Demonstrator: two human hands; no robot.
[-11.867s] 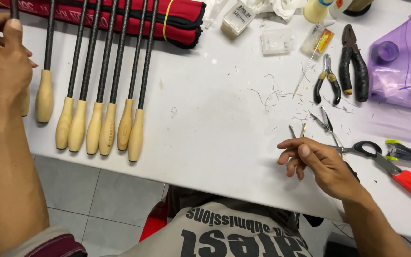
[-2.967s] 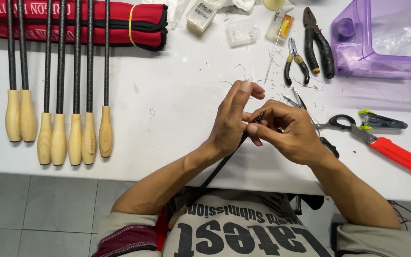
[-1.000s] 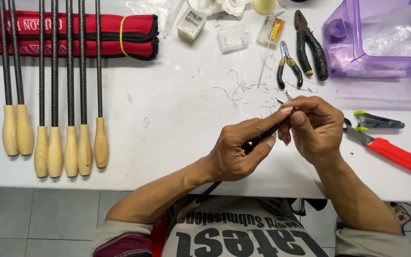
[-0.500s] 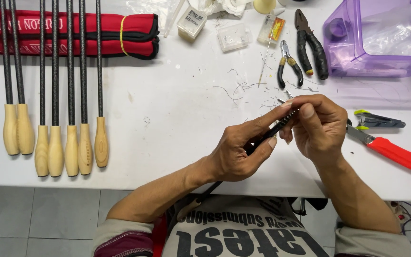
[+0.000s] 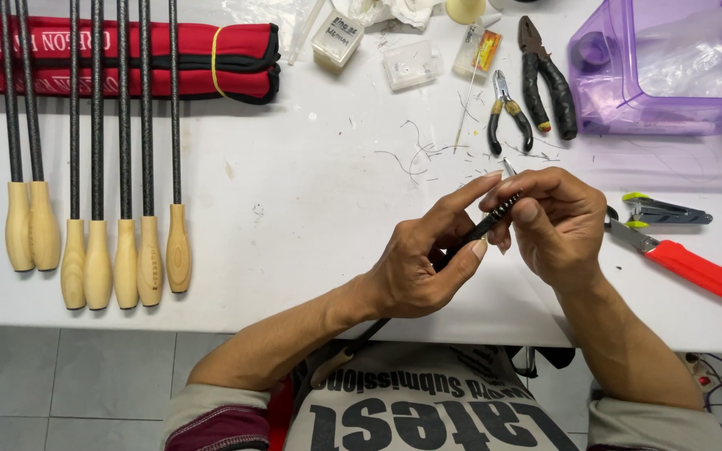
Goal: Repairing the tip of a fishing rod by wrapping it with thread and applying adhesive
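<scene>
Left to right: seven rods with pale wooden handles (image 5: 98,263) lie side by side on the white worktop (image 5: 294,209), their dark shafts crossing two red cloth rolls (image 5: 127,54) stacked at the far edge. Two small clear plastic boxes (image 5: 411,63) sit farther right, near loose wire scraps (image 5: 415,154). The left hand (image 5: 419,267) has its fingers clamped around a thin dark rod (image 5: 482,225), which runs down toward the person's lap. The right hand (image 5: 557,221) pinches the rod's upper end (the tip itself is hidden under the fingertips). Beyond the hands lie two pairs of pliers (image 5: 549,75), one small, one large. At the right are one red-handled pair of scissors (image 5: 695,271), one clip-like tool (image 5: 666,213) and one purple plastic tub (image 5: 670,67).
</scene>
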